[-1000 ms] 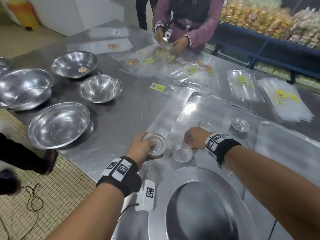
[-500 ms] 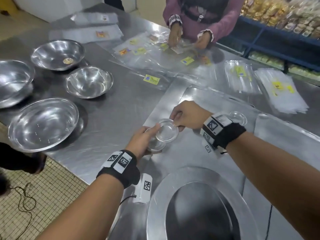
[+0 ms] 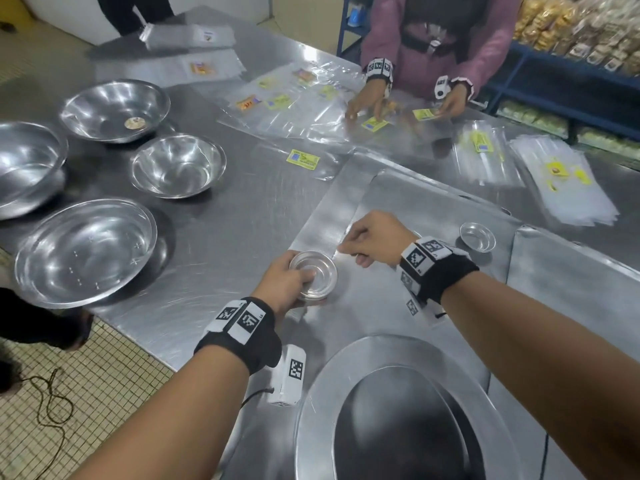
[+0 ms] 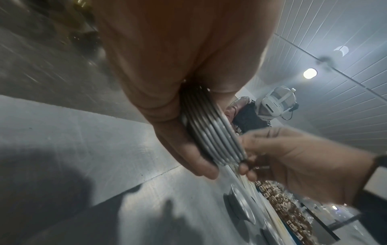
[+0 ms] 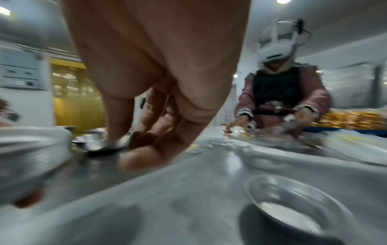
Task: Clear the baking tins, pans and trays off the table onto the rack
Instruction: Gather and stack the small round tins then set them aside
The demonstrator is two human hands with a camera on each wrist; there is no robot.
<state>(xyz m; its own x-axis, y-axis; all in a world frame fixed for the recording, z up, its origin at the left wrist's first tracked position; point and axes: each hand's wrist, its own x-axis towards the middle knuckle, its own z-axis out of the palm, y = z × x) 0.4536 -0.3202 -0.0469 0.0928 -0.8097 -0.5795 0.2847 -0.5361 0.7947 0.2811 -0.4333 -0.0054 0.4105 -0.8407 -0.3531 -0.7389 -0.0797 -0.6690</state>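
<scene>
A stack of small round metal tins [image 3: 313,276] stands at the near-left corner of a flat metal tray [image 3: 433,209]. My left hand [image 3: 294,284] grips the stack from the left, thumb over the top rim. In the left wrist view the stack [image 4: 211,137] shows several nested rims between my fingers [image 4: 188,155]. My right hand [image 3: 349,249] hovers just right of the stack, fingers loosely curled and holding nothing. One more small tin [image 3: 477,236] sits alone on the tray behind my right wrist, and appears low right [image 5: 293,213] in the right wrist view.
A large oval platter [image 3: 325,393] lies nearest me. Another flat tray [image 3: 571,292] lies to the right. Several steel bowls [image 3: 85,251] stand to the left near the table edge. Across the table a person [image 3: 433,46] handles labelled plastic bags [image 3: 301,109].
My right hand lifted a small tin off the tray, set it onto the stack in my left hand and let go. The stack now holds one more tin.
</scene>
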